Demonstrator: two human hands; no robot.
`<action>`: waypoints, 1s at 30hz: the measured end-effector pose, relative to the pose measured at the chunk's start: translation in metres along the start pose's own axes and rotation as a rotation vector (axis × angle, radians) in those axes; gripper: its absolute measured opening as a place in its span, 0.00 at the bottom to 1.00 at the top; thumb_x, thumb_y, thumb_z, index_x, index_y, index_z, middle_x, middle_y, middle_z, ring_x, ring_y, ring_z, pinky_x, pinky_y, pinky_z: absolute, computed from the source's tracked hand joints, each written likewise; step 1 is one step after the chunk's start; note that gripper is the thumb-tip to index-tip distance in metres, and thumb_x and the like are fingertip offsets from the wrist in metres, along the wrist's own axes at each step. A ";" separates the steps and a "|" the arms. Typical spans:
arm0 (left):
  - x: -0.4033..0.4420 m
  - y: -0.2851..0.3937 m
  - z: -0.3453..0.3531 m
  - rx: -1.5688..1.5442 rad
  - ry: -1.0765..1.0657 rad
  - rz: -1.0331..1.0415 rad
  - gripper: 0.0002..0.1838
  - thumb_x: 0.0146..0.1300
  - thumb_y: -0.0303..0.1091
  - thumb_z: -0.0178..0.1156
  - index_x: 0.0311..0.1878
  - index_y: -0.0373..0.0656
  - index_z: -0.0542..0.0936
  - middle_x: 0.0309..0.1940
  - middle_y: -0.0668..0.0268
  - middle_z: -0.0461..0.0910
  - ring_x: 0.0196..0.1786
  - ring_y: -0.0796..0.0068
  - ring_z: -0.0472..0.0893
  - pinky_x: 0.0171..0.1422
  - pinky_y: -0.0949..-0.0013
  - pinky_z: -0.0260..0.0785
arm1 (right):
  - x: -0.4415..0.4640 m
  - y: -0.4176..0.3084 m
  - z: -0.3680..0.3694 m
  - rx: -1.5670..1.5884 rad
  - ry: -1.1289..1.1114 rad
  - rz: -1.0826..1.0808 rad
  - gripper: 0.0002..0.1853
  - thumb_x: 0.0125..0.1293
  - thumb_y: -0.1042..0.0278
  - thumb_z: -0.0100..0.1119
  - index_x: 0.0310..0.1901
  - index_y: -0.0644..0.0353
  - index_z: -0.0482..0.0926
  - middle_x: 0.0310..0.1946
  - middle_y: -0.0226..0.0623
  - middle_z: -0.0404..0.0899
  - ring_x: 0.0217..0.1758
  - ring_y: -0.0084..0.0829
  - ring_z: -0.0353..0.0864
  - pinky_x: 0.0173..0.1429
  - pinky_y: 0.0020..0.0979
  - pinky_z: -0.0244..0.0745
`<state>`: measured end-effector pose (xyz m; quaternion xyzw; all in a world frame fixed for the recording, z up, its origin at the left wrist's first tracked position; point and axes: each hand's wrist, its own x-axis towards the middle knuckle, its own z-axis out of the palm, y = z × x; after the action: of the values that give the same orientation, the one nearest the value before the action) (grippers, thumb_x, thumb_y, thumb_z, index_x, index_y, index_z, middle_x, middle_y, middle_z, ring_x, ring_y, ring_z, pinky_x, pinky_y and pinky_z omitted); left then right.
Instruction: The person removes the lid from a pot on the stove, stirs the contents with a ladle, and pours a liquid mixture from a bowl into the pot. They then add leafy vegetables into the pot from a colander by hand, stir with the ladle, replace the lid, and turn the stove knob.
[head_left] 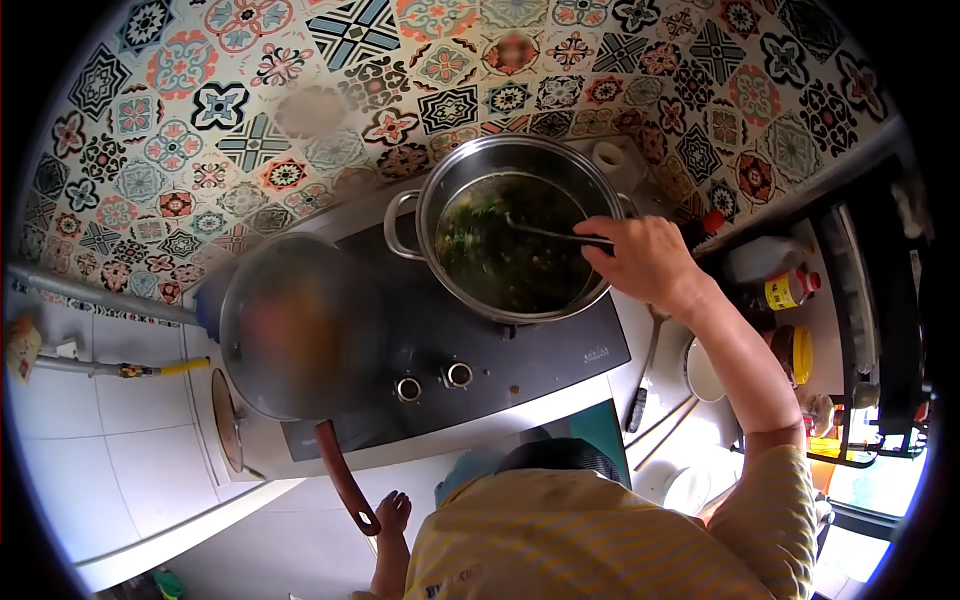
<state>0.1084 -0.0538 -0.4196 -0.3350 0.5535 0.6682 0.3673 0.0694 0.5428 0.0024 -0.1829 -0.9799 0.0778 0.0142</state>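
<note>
A wide steel pot [405, 225] with loop handles stands on the black cooktop [520, 360], holding dark broth with chopped greens [500, 245]. My right hand [645, 260] is over the pot's right rim, fingers closed round a thin metal utensil [555, 234]. The utensil's far end dips into the broth, so its shape is hidden. On the left part of the cooktop sits a pan with a fogged glass lid [300, 325]; blurred reddish and yellowish food shows through. Its brown handle [345, 480] points toward me. My left hand [396, 511] hangs beside the handle's end, fingers loosely apart, holding nothing.
Right of the cooktop lie a black-handled spatula [645, 385], chopsticks [665, 432] and a white bowl [708, 370]. Beyond my right arm are a yellow-labelled bottle [788, 290] and a yellow-lidded jar [797, 353]. A round lid or board [226, 420] leans at the left wall.
</note>
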 end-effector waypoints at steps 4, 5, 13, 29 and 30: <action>-0.049 0.039 0.055 0.840 -0.008 0.304 0.22 0.59 0.28 0.53 0.55 0.29 0.65 0.41 0.56 0.75 0.41 0.68 0.77 0.44 0.71 0.74 | -0.021 0.004 -0.012 -0.114 -0.072 0.081 0.11 0.56 0.60 0.55 0.40 0.50 0.79 0.21 0.42 0.79 0.28 0.41 0.80 0.36 0.39 0.75; -0.057 0.045 0.063 1.024 0.008 0.324 0.22 0.58 0.28 0.54 0.55 0.29 0.65 0.41 0.56 0.76 0.42 0.69 0.77 0.45 0.72 0.74 | -0.031 0.003 -0.019 -0.122 -0.056 0.022 0.12 0.55 0.60 0.56 0.40 0.49 0.79 0.21 0.42 0.79 0.28 0.41 0.80 0.36 0.39 0.75; -0.006 -0.007 -0.008 -0.071 -0.008 -0.085 0.22 0.59 0.30 0.52 0.56 0.33 0.65 0.39 0.58 0.77 0.40 0.66 0.78 0.44 0.68 0.74 | -0.010 -0.016 -0.005 -0.004 -0.059 -0.041 0.12 0.58 0.58 0.53 0.42 0.48 0.78 0.22 0.40 0.79 0.28 0.40 0.80 0.34 0.39 0.75; -0.024 0.003 0.017 -0.150 0.105 -0.041 0.17 0.61 0.35 0.51 0.51 0.38 0.69 0.37 0.58 0.75 0.36 0.65 0.76 0.38 0.65 0.73 | -0.030 0.009 -0.030 -0.141 -0.080 -0.176 0.16 0.49 0.67 0.59 0.43 0.50 0.79 0.32 0.38 0.81 0.34 0.38 0.80 0.40 0.38 0.74; -0.021 0.003 0.017 -0.132 0.074 -0.008 0.17 0.61 0.35 0.52 0.51 0.38 0.69 0.38 0.58 0.75 0.36 0.65 0.76 0.38 0.65 0.73 | -0.034 0.014 -0.043 -0.076 -0.062 -0.176 0.15 0.47 0.69 0.58 0.40 0.51 0.81 0.33 0.39 0.81 0.34 0.37 0.80 0.41 0.36 0.74</action>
<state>0.1153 -0.0395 -0.3975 -0.3851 0.5202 0.6888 0.3265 0.1079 0.5497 0.0427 -0.0941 -0.9944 0.0447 -0.0165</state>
